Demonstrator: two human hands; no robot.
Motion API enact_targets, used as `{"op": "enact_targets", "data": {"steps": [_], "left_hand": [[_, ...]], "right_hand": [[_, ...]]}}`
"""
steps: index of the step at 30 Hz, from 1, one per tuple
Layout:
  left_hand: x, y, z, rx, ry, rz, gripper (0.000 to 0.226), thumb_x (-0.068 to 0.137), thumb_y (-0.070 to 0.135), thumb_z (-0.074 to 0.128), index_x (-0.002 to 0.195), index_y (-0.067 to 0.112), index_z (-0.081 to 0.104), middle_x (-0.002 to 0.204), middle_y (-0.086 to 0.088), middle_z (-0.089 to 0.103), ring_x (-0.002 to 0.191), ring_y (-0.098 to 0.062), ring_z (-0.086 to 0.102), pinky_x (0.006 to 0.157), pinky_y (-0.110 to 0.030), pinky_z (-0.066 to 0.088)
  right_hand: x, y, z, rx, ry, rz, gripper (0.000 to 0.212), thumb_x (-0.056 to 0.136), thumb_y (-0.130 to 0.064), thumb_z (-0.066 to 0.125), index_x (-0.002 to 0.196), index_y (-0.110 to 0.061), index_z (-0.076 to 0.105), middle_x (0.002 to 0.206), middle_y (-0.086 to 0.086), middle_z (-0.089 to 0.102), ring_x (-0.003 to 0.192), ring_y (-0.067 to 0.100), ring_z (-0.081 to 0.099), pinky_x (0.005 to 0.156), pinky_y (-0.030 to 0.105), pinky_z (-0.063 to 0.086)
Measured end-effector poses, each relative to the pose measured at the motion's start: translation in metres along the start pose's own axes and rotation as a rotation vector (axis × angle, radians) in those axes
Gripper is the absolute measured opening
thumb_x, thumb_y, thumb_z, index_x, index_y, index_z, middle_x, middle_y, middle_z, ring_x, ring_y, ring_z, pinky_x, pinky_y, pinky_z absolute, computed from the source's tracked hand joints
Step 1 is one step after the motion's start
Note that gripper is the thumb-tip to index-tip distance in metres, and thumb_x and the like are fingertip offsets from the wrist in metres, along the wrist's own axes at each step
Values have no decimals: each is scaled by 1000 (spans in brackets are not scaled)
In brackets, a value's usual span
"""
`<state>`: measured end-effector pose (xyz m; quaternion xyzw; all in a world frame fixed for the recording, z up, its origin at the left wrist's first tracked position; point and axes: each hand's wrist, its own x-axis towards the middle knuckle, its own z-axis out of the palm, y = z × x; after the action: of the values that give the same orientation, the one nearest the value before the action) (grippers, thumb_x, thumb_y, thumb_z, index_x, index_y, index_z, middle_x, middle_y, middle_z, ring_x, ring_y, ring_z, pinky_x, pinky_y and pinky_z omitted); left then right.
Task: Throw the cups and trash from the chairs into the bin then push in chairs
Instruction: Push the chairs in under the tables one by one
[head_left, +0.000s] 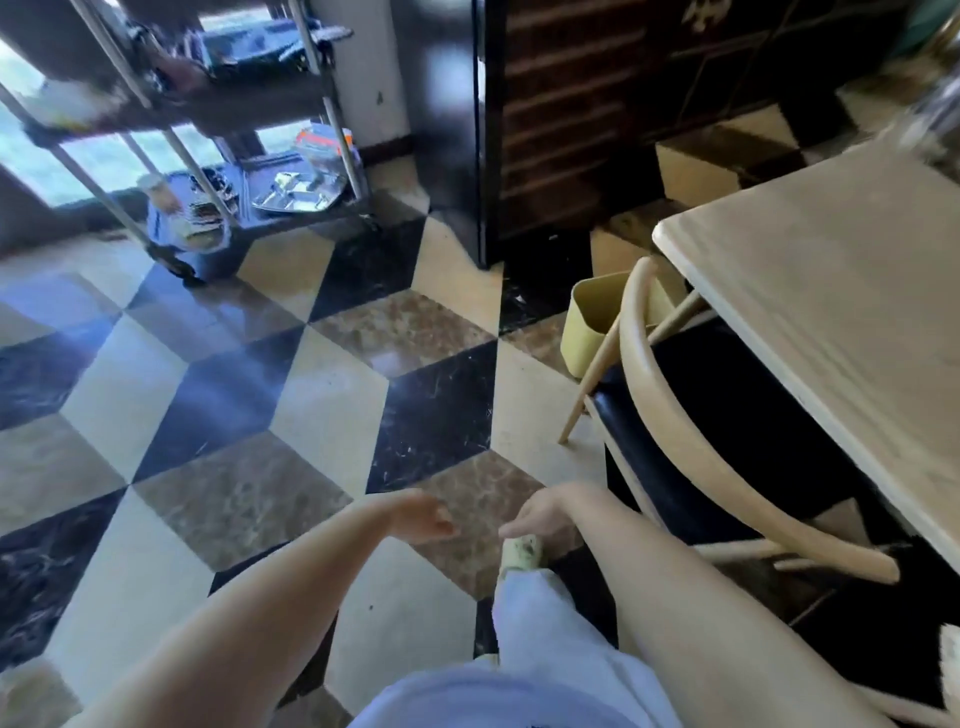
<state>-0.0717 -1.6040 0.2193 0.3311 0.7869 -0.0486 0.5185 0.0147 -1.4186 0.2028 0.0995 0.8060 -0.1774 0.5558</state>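
Bin: a pale yellow bin (589, 327) stands on the floor at about 2 o'clock from the hands, just beyond the chair and close to the counter's near corner; its mouth faces up, and what shows of the inside looks bare, though the chair back hides part of it.
Chair: a light wooden chair (675, 415) with a dark seat sits at 3 o'clock, the seat tucked partly under the counter (831, 291); its curved back rail runs from 12 o'clock near the bin down towards 4 o'clock.
Cart: a metal cart (218, 171) stands at 10 o'clock; its lowest shelf carries a shiny divided tray (298, 195), some blurred dishes and a blurred jar.
Left grip: the left hand (421, 517) hangs over the floor, fingers loosely curled, holding nothing.
Right grip: the right hand (540, 514) hangs just beside the left, the two apart, fingers drooping, released and empty.
Foot: a pale shoe (522, 553) shows directly under the right hand, toe towards 12 o'clock.
Floor: a tiled floor (322, 405) of cream, brown and black diamonds; no cup or scrap can be made out on the chair seat.
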Motion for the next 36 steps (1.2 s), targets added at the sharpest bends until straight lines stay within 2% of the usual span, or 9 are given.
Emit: {"op": "enact_targets", "data": {"steps": [6, 9, 13, 17, 21, 25, 28, 30, 36], "left_hand": [[65, -24, -102, 72, 38, 3, 42, 91, 42, 37, 106, 12, 62, 113, -9, 64, 101, -26, 60, 91, -40, 47], [90, -30, -155, 85, 52, 19, 40, 95, 40, 39, 112, 14, 63, 119, -8, 63, 107, -27, 58, 86, -34, 43], [119, -36, -216, 89, 88, 18, 40, 97, 36, 39, 125, 14, 58, 128, -8, 60, 114, -28, 55, 94, -34, 44], [146, -43, -268, 143, 31, 21, 41, 97, 38, 41, 127, 15, 58, 130, -8, 60, 116, -27, 55, 95, -35, 44], [191, -50, -334, 234, -22, 57, 44, 98, 40, 38, 134, 17, 51, 137, -8, 53, 124, -28, 50, 98, -35, 40], [243, -51, -413, 298, -72, 122, 43, 98, 41, 39, 135, 20, 49, 138, -7, 53, 124, -25, 51, 104, -38, 40], [278, -47, -484, 368, -93, 176, 42, 99, 39, 38, 133, 19, 51, 140, -4, 52, 126, -23, 49, 105, -38, 39], [298, -38, -534, 432, -106, 217, 42, 98, 39, 38, 133, 21, 51, 142, -2, 50, 128, -22, 47, 106, -37, 38], [355, 28, -653, 644, -139, 321, 45, 99, 38, 36, 135, 16, 49, 143, -4, 48, 131, -22, 44, 107, -33, 34]], "right_hand": [[53, 15, -110, 34, 101, -63, 69, 94, -55, 39, 143, -6, 37, 150, 12, 38, 133, 30, 40, 104, 37, 34], [76, 22, -163, 86, 122, -62, 67, 94, -53, 42, 144, -8, 37, 148, 13, 41, 131, 31, 44, 106, 41, 38], [95, 26, -228, 137, 129, -40, 66, 90, -59, 42, 137, -12, 47, 140, 9, 51, 123, 30, 51, 102, 43, 42], [112, 38, -281, 114, 94, -36, 64, 91, -58, 40, 132, -11, 53, 134, 10, 55, 118, 29, 54, 88, 38, 42], [126, 57, -334, 173, 60, -16, 61, 92, -57, 38, 125, -10, 57, 120, 11, 59, 106, 29, 57, 90, 40, 43], [139, 86, -395, 261, 48, 37, 57, 95, -54, 38, 123, -9, 58, 126, 13, 58, 103, 28, 55, 87, 38, 42], [144, 111, -443, 324, 57, 63, 28, 98, -41, 39, 97, -19, 57, 98, 14, 56, 77, 25, 52, 72, 34, 39], [143, 126, -474, 414, 96, 96, 27, 99, -40, 40, 78, -25, 49, 76, 8, 47, 59, 21, 39, 57, 32, 31], [133, 178, -553, 638, 165, 159, 45, 95, -45, 36, 105, -8, 60, 78, 7, 49, 60, 22, 40, 56, 30, 31]]}}
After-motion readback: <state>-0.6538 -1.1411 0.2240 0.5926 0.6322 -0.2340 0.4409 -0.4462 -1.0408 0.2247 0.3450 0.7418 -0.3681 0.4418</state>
